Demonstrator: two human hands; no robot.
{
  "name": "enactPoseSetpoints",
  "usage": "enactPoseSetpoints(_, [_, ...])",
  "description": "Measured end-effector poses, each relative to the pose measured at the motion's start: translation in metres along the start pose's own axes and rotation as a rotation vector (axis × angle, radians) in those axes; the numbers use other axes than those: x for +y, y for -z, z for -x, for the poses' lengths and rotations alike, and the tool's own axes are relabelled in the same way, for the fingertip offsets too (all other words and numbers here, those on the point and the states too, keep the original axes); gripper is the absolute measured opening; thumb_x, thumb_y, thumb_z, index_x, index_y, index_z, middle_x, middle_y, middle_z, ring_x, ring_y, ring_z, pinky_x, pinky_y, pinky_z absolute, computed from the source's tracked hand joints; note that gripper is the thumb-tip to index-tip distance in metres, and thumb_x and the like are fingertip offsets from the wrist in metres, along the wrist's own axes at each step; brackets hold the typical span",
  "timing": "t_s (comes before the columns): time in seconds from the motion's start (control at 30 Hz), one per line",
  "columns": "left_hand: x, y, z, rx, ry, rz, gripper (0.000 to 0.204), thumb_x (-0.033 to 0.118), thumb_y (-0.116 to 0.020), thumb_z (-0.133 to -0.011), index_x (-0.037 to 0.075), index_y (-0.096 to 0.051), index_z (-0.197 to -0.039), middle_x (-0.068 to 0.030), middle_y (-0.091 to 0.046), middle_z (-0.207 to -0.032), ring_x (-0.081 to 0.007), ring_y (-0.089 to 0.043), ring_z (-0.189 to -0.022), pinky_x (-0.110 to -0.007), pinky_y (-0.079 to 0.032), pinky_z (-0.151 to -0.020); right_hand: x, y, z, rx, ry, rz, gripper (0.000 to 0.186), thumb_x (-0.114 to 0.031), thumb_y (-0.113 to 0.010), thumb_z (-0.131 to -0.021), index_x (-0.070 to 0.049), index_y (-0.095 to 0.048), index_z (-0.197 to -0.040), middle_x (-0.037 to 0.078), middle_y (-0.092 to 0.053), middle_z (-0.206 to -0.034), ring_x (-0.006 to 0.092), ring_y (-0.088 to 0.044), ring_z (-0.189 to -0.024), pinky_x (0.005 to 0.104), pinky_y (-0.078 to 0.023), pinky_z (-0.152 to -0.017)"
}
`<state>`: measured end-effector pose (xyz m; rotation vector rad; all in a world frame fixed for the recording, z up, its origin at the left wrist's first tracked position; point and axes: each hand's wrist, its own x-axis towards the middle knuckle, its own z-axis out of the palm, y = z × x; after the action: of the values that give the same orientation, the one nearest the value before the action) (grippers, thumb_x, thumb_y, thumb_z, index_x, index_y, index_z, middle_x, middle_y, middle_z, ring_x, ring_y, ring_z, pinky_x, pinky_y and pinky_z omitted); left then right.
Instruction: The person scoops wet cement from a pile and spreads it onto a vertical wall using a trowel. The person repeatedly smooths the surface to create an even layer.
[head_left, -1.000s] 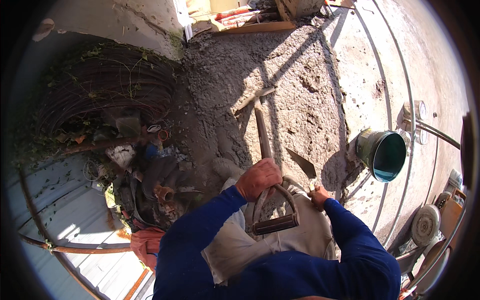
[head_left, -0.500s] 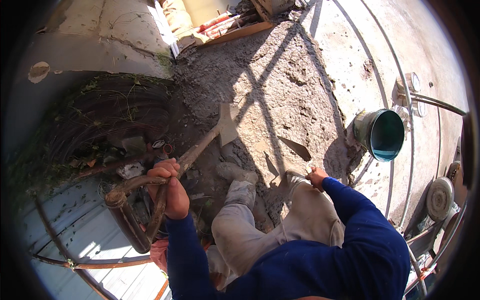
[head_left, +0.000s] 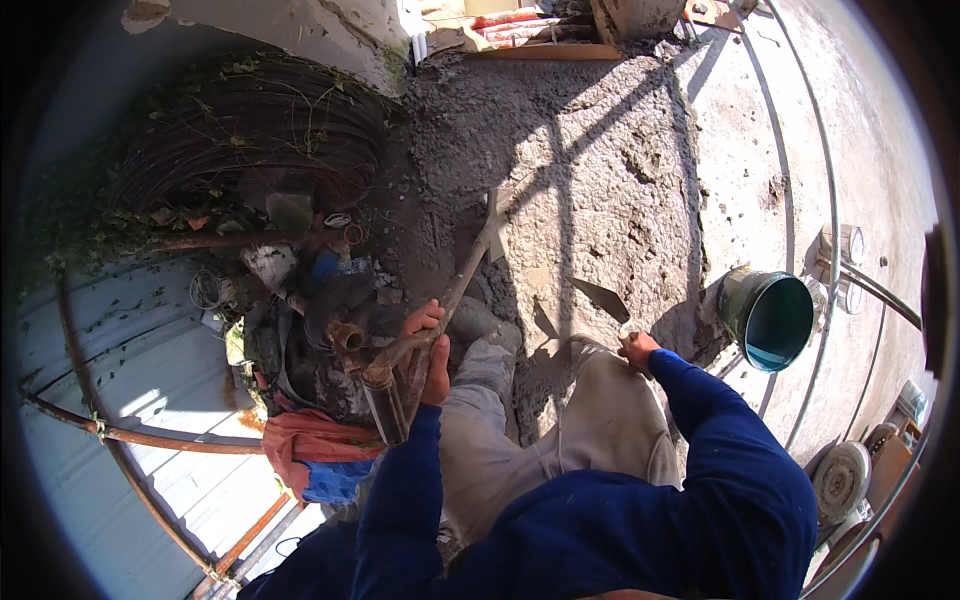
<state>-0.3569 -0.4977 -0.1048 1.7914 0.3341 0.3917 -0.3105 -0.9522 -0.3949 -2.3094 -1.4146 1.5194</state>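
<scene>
My left hand is closed on a shovel near its D-shaped grip. The shovel slants up and rightward, its metal blade on the rough wet concrete. My right hand grips the pale handle of a pointed trowel, whose blade points up-left just above the concrete. My legs are bent below, with dirty boots in the mortar.
A teal-lined bucket stands right of the concrete, beside cans and long rods. At left are coiled wire with vines, debris, a red cloth and white sheeting. A wooden tray lies at the top.
My left hand swung the shovel leftward, then brought it partway back right, so it now leans diagonally. My right hand and the trowel have barely moved.
</scene>
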Motion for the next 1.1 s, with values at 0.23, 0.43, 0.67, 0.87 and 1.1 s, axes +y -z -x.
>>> enactPoseSetpoints(0.23, [-0.026, -0.003, 0.056, 0.009, -0.001, -0.060, 0.023, 0.009, -0.066, -0.096, 0.002, -0.058, -0.115, -0.0210, -0.065, -0.131, -0.0367, -0.060, -0.131, -0.050, -0.046, -0.112, -0.019, 0.009, -0.044, 0.071, 0.070, 0.130, 0.038, -0.035, -0.082, -0.078, -0.019, -0.077, -0.112, 0.008, -0.069, -0.120, 0.0322, -0.062, -0.119, 0.0477, -0.057, -0.090])
enactPoseSetpoints(0.43, [-0.039, -0.026, 0.058, 0.050, -0.073, -0.004, 0.025, 0.004, -0.067, -0.091, 0.001, -0.058, -0.115, -0.0240, -0.065, -0.129, -0.0391, -0.059, -0.133, -0.052, -0.045, -0.113, 0.040, 0.000, -0.050, 0.075, -0.124, -0.330, 0.011, -0.033, -0.067, -0.091, -0.027, -0.072, -0.098, -0.005, -0.069, -0.095, 0.0179, -0.063, -0.103, 0.0469, -0.053, -0.079])
enactPoseSetpoints(0.67, [-0.064, -0.019, 0.111, 0.143, -0.022, -0.013, 0.028, 0.002, -0.073, -0.089, 0.009, -0.061, -0.113, -0.0149, -0.069, -0.124, -0.0393, -0.058, -0.138, -0.050, -0.047, -0.113, -0.063, 0.071, -0.071, 0.168, -0.523, -1.186, 0.014, -0.017, -0.067, -0.101, -0.010, -0.057, -0.107, 0.004, -0.062, -0.075, 0.0168, -0.057, -0.055, 0.0369, -0.047, -0.045])
enactPoseSetpoints(0.87, [-0.097, -0.034, 0.156, 0.214, -0.091, 0.039, 0.034, 0.003, -0.080, -0.080, 0.012, -0.064, -0.109, -0.0113, -0.071, -0.122, -0.0362, -0.060, -0.137, -0.048, -0.048, -0.113, -0.087, 0.090, -0.072, 0.208, -0.542, -1.134, 0.017, -0.016, -0.068, -0.100, -0.007, -0.056, -0.106, 0.004, -0.060, -0.075, 0.0162, -0.058, -0.057, 0.0355, -0.049, -0.048])
enactPoseSetpoints(1.1, [-0.117, -0.052, 0.248, 0.347, -0.146, 0.012, 0.037, 0.009, -0.086, -0.073, 0.012, -0.068, -0.105, -0.0104, -0.074, -0.117, -0.0357, -0.063, -0.133, -0.048, -0.049, -0.114, -0.118, 0.079, -0.075, 0.302, -0.422, -1.017, 0.016, -0.017, -0.066, -0.099, -0.006, -0.056, -0.106, 0.005, -0.059, -0.075, 0.0162, -0.058, -0.057, 0.0355, -0.051, -0.050])
